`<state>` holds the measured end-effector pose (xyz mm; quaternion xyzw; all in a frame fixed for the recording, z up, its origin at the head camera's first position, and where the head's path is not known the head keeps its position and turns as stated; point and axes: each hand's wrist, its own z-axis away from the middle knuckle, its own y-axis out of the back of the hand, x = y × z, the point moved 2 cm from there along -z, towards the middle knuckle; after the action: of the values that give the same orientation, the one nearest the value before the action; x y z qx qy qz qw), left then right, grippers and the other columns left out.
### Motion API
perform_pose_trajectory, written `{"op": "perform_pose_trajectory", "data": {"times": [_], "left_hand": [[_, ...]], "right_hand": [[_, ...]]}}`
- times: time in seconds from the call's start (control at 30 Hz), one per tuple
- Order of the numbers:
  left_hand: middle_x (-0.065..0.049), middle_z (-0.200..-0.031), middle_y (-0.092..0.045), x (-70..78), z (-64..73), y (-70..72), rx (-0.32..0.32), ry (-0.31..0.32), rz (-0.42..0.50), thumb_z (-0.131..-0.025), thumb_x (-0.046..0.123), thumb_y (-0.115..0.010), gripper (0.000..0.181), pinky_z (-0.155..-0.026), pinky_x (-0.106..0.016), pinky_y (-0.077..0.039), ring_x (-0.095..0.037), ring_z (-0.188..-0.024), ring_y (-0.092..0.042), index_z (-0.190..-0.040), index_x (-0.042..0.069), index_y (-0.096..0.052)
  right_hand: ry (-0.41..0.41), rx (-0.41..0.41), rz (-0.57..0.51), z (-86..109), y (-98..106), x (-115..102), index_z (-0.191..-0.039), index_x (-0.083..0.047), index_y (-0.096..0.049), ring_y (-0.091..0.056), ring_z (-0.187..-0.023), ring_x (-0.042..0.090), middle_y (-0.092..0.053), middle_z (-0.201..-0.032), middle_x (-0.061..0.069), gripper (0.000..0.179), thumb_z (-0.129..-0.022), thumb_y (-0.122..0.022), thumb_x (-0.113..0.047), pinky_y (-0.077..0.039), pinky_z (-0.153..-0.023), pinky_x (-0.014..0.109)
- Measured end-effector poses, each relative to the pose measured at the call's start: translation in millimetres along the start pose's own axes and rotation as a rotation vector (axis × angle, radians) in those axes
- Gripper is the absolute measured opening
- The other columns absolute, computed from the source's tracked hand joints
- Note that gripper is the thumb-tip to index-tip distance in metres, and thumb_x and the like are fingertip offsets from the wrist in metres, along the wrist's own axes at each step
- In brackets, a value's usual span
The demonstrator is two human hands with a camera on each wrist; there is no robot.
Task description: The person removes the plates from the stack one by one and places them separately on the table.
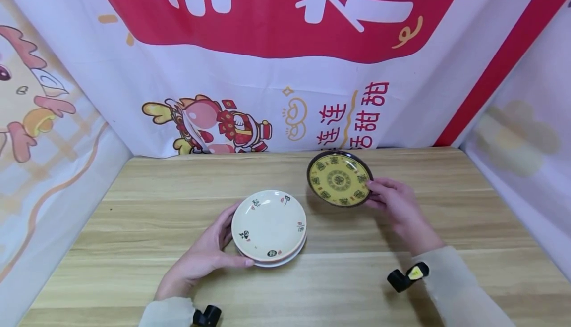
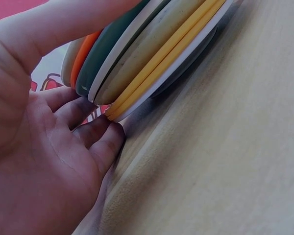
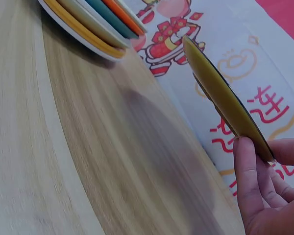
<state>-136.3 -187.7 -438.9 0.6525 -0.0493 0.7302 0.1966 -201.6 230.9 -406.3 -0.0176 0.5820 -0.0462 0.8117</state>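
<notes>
A stack of plates (image 1: 269,225) stands on the wooden table, topped by a cream-white plate with small black and red characters. My left hand (image 1: 207,257) holds it from the left, thumb at the near rim and fingers round the far left side. In the left wrist view the stacked plates (image 2: 137,56) show orange, green, white, beige and yellow edges. To the right, my right hand (image 1: 397,207) pinches the rim of a yellow plate (image 1: 333,178) with a dark brown edge. That plate (image 3: 223,95) is tilted and raised above the table in the right wrist view.
The wooden table (image 1: 339,287) reaches back to a white and red printed cloth (image 1: 276,74) with cartoon figures and characters. More printed cloth hangs along the left side (image 1: 49,119) and the right side (image 1: 526,168). A shadow falls on the wood below the yellow plate.
</notes>
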Motion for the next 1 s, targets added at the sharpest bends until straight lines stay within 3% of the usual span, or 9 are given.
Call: {"op": "perform_pose_trajectory", "data": {"times": [0.5, 0.83, 1.0], "left_hand": [[-0.003, -0.178, -0.029, 0.6, 1.3, -0.3, -0.002, 0.015, 0.016, -0.070, 0.012, -0.101, 0.125, -0.137, -0.050, -0.016, -0.033, -0.168, -0.020, -0.170, 0.025, -0.027], [-0.002, -0.179, -0.028, 0.6, 0.6, 0.3, 0.002, 0.017, 0.005, -0.070, 0.013, -0.101, 0.125, -0.137, -0.049, -0.017, -0.032, -0.168, -0.020, -0.170, 0.025, -0.027], [-0.002, -0.178, -0.029, 0.1, 0.5, 0.3, -0.001, 0.009, 0.005, -0.070, 0.013, -0.101, 0.124, -0.137, -0.049, -0.017, -0.032, -0.168, -0.020, -0.170, 0.026, -0.028]], "right_hand": [[-0.072, 0.108, -0.110, -11.1, 45.5, 7.3, -0.148, -0.002, -0.051, -0.071, -0.095, 0.004, -0.070, -0.103, -0.008, 0.043, -0.108, -0.064, -0.012, -0.065, -0.092, 0.019], [-0.092, 0.165, -0.245, -15.4, 75.5, 8.8, -0.114, -0.010, -0.064, -0.074, -0.087, 0.005, -0.073, -0.092, -0.006, 0.009, -0.107, -0.064, -0.005, -0.066, -0.086, 0.019], [-0.133, 0.200, -0.276, -16.2, 91.0, 8.7, -0.114, -0.011, -0.063, -0.074, -0.086, 0.005, -0.072, -0.091, -0.006, 0.009, -0.107, -0.064, -0.006, -0.066, -0.086, 0.019]]}}
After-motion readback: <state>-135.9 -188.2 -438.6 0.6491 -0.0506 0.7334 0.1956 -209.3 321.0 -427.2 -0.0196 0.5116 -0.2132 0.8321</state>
